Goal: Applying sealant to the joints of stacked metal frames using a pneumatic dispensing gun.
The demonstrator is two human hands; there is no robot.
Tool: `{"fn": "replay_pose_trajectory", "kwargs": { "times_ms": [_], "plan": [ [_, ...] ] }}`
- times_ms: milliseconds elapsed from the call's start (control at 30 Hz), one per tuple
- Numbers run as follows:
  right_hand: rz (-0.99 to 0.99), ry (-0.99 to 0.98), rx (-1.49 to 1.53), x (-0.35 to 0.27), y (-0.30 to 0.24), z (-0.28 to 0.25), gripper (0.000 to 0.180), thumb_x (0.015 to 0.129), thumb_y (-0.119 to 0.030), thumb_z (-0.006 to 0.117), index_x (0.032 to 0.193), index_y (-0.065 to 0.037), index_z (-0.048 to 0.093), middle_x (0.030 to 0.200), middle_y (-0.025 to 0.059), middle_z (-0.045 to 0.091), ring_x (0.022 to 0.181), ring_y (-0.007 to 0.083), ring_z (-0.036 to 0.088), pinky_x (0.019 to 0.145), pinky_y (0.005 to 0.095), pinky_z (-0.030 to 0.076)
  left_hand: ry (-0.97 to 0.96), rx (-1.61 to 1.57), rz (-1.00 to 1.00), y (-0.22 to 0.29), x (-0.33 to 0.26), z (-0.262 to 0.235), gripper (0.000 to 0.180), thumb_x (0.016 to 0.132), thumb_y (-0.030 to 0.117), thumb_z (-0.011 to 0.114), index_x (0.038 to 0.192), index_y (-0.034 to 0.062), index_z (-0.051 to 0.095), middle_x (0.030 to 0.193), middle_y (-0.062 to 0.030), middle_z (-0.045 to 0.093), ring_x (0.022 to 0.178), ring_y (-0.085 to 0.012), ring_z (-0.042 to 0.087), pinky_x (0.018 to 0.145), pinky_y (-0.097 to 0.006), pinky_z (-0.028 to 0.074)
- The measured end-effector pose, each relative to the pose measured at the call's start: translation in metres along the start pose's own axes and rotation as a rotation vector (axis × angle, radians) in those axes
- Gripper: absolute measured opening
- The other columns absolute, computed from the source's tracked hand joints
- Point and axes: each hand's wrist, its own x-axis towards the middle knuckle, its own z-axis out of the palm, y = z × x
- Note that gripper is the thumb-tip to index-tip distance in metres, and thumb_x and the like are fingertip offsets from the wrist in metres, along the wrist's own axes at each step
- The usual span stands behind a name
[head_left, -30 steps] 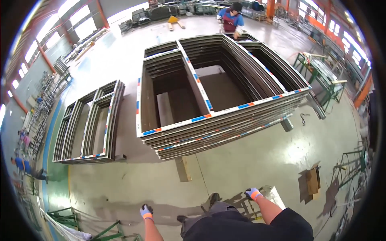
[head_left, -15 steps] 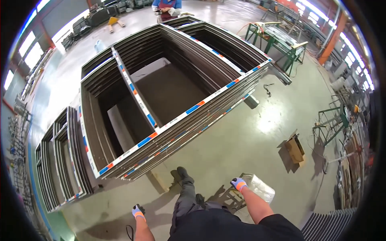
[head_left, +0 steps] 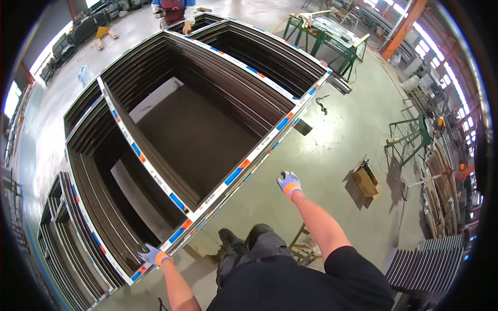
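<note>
A tall stack of large dark brown window frames (head_left: 284, 123), their top faces covered with white, blue and orange protective tape, fills the middle of the view. My left hand (head_left: 154, 255), in a purple and orange glove with dark fingertips, is at the stack's near left corner. Its fingers reach over the near rail of the top frame and look closed round it. My right hand (head_left: 289, 184), gloved alike, is held out over the floor, apart from the stack's near edge. Its fingers are somewhat spread, with nothing in them.
Smaller frames (head_left: 65, 233) stand at the left. Across the stack a co-worker's hand (head_left: 187, 27) touches the far rail. A cardboard box (head_left: 365, 181) lies on the floor at right, near a green metal stand (head_left: 415, 136). Ribbed profiles (head_left: 425, 267) lie at lower right.
I have come closer to the stack. My left hand has moved up onto its near left corner, and my right hand has swung forward and left. The co-worker's hand has come onto the far rail.
</note>
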Motion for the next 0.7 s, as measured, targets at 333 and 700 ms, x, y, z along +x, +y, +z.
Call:
{"fn": "replay_pose_trajectory", "kwargs": {
  "times_ms": [333, 700],
  "plan": [
    [-0.401, 0.077, -0.298, 0.191, -0.145, -0.049, 0.054, 0.083, -0.036, 0.068, 0.128, -0.007, 0.058, 0.131, 0.0167, 0.055, 0.123, 0.0346, 0.050, 0.106, 0.0467, 0.039, -0.298, 0.284, -0.042, 0.058, -0.046, 0.032, 0.042, 0.091, 0.033, 0.068, 0.122, 0.0049, 0.062, 0.123, -0.0131, 0.066, 0.116, -0.0294, 0.061, 0.097, -0.038, 0.048],
    [-0.226, -0.109, -0.404, 0.231, -0.150, -0.013, 0.036, 0.085, -0.037, 0.062, 0.109, -0.009, 0.065, 0.114, 0.0118, 0.063, 0.116, 0.0293, 0.055, 0.101, 0.0441, 0.040, -0.329, 0.353, -0.017, 0.083, -0.047, 0.024, 0.023, 0.086, 0.019, 0.070, 0.105, 0.0060, 0.069, 0.106, -0.0121, 0.069, 0.101, -0.0307, 0.063, 0.091, -0.042, 0.049]
  ]
}}
